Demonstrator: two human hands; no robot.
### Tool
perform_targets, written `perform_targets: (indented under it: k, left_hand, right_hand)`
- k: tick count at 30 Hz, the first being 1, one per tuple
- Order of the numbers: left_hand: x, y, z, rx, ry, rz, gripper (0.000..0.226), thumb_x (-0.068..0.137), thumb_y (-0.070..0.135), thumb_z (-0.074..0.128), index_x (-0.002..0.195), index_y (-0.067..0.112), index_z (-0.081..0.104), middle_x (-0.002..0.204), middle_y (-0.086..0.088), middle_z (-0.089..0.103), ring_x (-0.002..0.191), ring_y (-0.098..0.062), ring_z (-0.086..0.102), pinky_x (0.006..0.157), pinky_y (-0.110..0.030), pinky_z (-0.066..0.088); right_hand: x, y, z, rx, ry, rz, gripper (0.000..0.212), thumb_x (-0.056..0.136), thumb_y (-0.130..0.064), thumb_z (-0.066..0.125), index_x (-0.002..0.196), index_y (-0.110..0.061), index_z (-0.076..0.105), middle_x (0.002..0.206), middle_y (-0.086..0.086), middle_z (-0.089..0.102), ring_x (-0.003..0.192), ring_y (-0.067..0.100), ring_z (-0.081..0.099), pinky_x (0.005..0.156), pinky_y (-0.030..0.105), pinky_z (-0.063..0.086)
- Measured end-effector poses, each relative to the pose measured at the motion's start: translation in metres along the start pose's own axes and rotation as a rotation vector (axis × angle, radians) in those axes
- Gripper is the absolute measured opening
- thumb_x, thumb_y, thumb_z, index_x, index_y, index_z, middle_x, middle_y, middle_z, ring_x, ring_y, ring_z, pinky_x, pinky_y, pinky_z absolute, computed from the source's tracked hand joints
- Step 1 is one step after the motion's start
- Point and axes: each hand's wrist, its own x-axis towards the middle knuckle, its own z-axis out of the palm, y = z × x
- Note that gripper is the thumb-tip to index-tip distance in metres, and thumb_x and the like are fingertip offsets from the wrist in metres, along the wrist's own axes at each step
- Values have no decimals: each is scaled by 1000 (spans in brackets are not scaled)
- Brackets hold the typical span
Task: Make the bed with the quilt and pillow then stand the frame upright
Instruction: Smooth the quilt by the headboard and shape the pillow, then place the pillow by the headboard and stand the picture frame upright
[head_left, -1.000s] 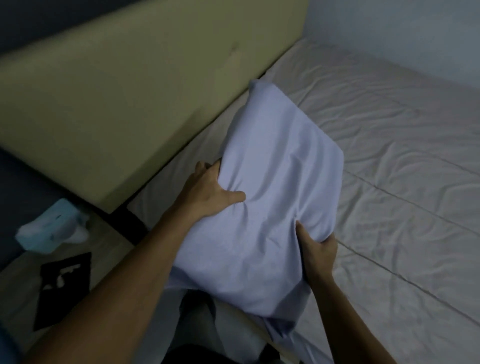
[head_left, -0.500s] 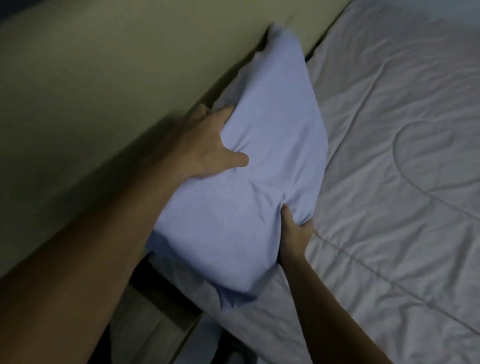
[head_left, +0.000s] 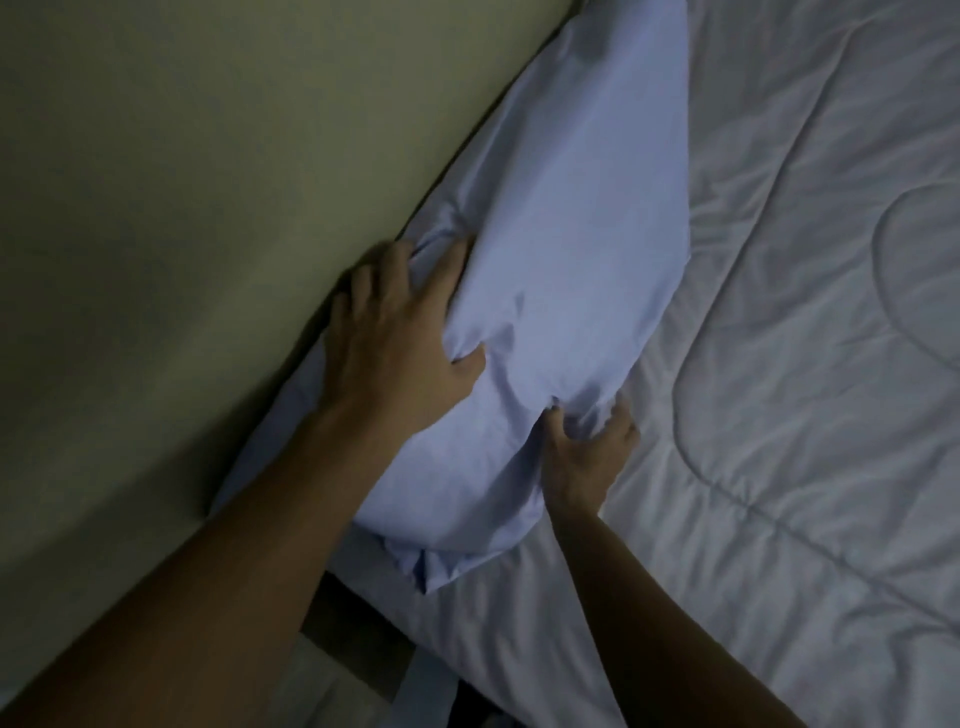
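A pale blue pillow (head_left: 566, 249) lies along the head of the bed, its long side against the olive headboard (head_left: 208, 208). My left hand (head_left: 400, 338) grips the pillow's headboard side, fingers dug into the cloth. My right hand (head_left: 587, 447) pinches the pillow's near edge on the quilt side. The white stitched quilt (head_left: 805, 364) is spread over the mattress to the right of the pillow and under it. No frame is in view.
The padded headboard fills the left half of the view. At the bottom, the bed's near corner (head_left: 467, 670) drops off to a dark gap and a strip of pale floor (head_left: 332, 691).
Both hands have carried the pillow up the bed and set it down against the headboard. My head has moved closer, so the bedside floor items have left the view.
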Motion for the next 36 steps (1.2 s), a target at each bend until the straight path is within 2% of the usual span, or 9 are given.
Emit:
perform_targets:
  k: [2, 6, 10, 14, 19, 22, 26, 30, 36]
  left_hand:
    - [0, -4, -4, -40, -19, -1, 89, 71, 61, 61, 149, 35, 29, 152, -7, 37, 124, -39, 45, 98, -49, 42]
    - [-2, -13, -13, -61, -107, 18, 100, 73, 71, 63, 154, 38, 15, 163, -2, 19, 140, -33, 33, 110, -48, 36]
    - [-21, -19, -15, -62, -93, 1, 103, 75, 69, 64, 156, 34, 11, 164, -9, 14, 148, -30, 21, 115, -46, 27]
    - [-59, -21, -15, 9, -35, -51, 91, 83, 60, 60, 157, 24, 18, 162, -16, 21, 146, -34, 27, 114, -47, 28]
    - [-116, -10, -24, 16, -111, -125, 79, 94, 24, 60, 157, 13, 14, 165, -10, 12, 150, -30, 20, 117, -48, 26]
    - [-154, 2, -38, 37, -140, -192, 78, 92, 9, 51, 158, 13, 9, 165, -9, 11, 150, -31, 19, 118, -48, 24]
    - [-208, 15, -54, -3, -129, -301, 72, 95, 14, 50, 157, 12, 13, 164, -9, 15, 150, -29, 20, 117, -45, 23]
    - [-264, 24, -64, -46, -233, -450, 69, 99, 24, 43, 158, 16, 6, 165, -5, 10, 151, -24, 14, 121, -44, 16]
    - [-356, 37, -91, -128, -224, -697, 62, 99, 27, 43, 156, 17, 20, 159, -7, 31, 142, -27, 34, 113, -39, 31]
  right_hand:
    - [-8, 1, 2, -80, -77, -58, 73, 93, -41, 64, 153, -14, 32, 153, 6, 40, 140, 20, 40, 113, 30, 34]
    - [-9, 3, 6, -115, -381, 131, 71, 101, -50, 40, 160, -20, 14, 167, 4, 18, 153, 25, 21, 124, 42, 21]
    - [-13, -5, -31, -310, -524, 104, 62, 102, -53, 37, 154, -19, 33, 157, 9, 41, 143, 32, 41, 112, 38, 34]
    - [-27, -14, -82, -513, -561, 21, 51, 103, -38, 43, 148, -13, 43, 150, 11, 50, 135, 31, 49, 106, 33, 38]
    - [-53, -24, -131, -626, -603, 18, 47, 100, -33, 49, 144, -17, 48, 145, 13, 54, 125, 31, 56, 97, 31, 43]
    - [-70, -30, -152, -654, -669, -57, 47, 98, -33, 52, 142, -17, 50, 135, 11, 61, 119, 28, 60, 90, 27, 41]
    - [-94, -45, -168, -697, -792, -183, 43, 96, -29, 54, 137, -16, 54, 105, 3, 66, 100, 21, 61, 84, 22, 39]
    - [-123, -55, -180, -753, -913, -390, 38, 96, -20, 55, 133, -12, 59, 122, 7, 67, 113, 28, 62, 92, 24, 42]
    - [-184, -59, -178, -768, -1047, -683, 34, 94, -10, 54, 126, -4, 64, 117, 15, 70, 103, 36, 67, 80, 24, 42]
